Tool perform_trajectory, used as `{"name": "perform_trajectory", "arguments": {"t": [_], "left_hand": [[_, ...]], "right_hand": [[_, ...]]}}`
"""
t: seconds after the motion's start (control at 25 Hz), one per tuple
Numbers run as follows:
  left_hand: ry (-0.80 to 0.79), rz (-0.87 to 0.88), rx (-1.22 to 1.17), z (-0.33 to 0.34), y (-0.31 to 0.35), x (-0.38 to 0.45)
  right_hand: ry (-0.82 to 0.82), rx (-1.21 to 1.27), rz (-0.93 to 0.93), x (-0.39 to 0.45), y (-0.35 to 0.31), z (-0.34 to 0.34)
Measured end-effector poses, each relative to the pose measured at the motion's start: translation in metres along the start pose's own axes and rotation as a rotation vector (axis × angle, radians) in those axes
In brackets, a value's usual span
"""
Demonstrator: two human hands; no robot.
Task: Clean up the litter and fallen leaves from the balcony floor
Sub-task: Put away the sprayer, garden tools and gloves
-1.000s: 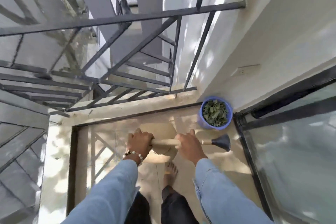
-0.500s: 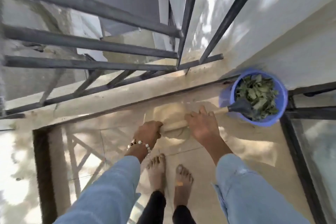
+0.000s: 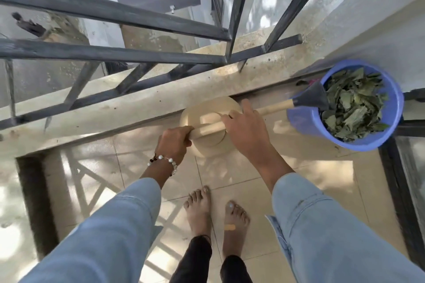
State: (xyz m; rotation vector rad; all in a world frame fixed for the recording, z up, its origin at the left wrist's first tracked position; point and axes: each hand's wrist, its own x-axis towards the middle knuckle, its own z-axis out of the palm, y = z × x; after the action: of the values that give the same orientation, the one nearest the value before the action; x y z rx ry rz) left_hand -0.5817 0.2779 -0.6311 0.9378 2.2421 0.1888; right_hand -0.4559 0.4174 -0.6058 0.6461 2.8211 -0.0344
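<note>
A blue bucket (image 3: 368, 145) stands on the tiled floor at the right, filled with dry green leaves (image 3: 351, 103). I hold a brush with a wooden handle (image 3: 276, 108) almost level in front of me. Its black head (image 3: 315, 96) lies over the bucket's left rim, touching the leaves. My left hand (image 3: 172, 145) grips the handle's near end. My right hand (image 3: 246, 135) grips the handle further along. A round beige object (image 3: 207, 147) sits right under both hands; I cannot tell what it is.
A dark metal railing (image 3: 115, 53) runs along a pale concrete ledge (image 3: 92, 117) just beyond my hands. A black door frame with glass (image 3: 395, 179) borders the right side. My bare feet (image 3: 197, 211) stand on beige tiles (image 3: 310, 167) near the bucket.
The brush head has moved from beside the bucket to over its rim and onto the leaves. My view has dropped closer to the floor and the railing.
</note>
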Motion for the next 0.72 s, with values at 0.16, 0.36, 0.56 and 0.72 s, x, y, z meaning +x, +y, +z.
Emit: {"name": "perform_trajectory", "arguments": {"t": [0.16,0.36,0.56,0.72], "left_hand": [[0.059,-0.030,0.003,-0.005,-0.008,-0.011],[0.045,-0.069,-0.060,-0.003,-0.017,-0.013],[0.084,-0.024,-0.078,0.001,-0.015,-0.005],[0.044,-0.083,-0.078,0.002,-0.019,-0.007]], "right_hand": [[0.046,0.097,-0.064,0.004,-0.010,-0.001],[-0.024,0.079,-0.051,0.003,-0.016,0.007],[-0.082,0.040,-0.018,0.004,-0.008,0.017],[-0.080,0.038,-0.016,0.001,-0.011,0.015]]}}
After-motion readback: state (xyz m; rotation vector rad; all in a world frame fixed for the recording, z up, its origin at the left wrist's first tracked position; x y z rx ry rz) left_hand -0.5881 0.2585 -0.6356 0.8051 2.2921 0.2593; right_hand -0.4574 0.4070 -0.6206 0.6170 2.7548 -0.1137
